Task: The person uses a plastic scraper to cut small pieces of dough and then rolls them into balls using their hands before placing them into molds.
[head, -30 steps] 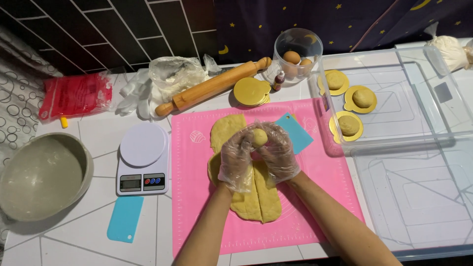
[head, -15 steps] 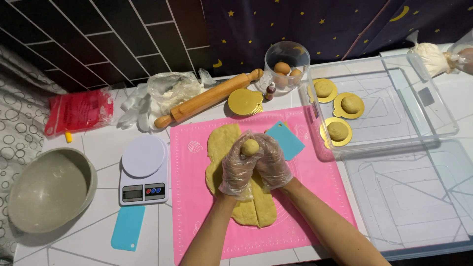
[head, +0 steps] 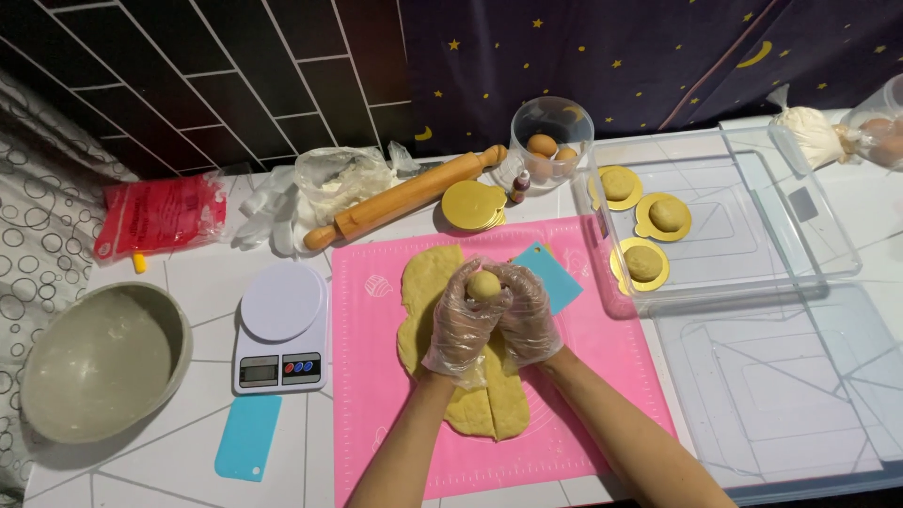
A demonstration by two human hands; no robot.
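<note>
what changed: the small round yellow dough ball [head: 484, 285] sits about where it did half a second back, cupped between both hands over the mat; only the view has drifted a bit, so looks like the shaping is just carrying on
grey mixing bowl [head: 103, 359]: 1, far left, dusty inside
red plastic packet [head: 160, 216]: 1, behind the bowl
blue plastic scrapers: 2, 1 by the white kitchen scale [head: 281, 325] (just 1 scale), 1 on the mat behind the hands
wooden rolling pin [head: 406, 197]: 1, lying at a slant
pink silicone mat [head: 376, 376]: 1, with the flat yellow dough sheet [head: 428, 292] on it, cut into pieces near the bottom
left hand [head: 461, 325]: gloved in clear plastic, fingers curled around the ball
right hand [head: 527, 315]: gloved too, pressed against the ball's other side
gold round cake boards [head: 470, 205]: 1 small stack, can't count the layers
clear round tub of egg yolks [head: 552, 141]: 1, at least 2 yolks showing
clear plastic tray [head: 743, 282]: 3 finished balls, each on its own gold board
</note>
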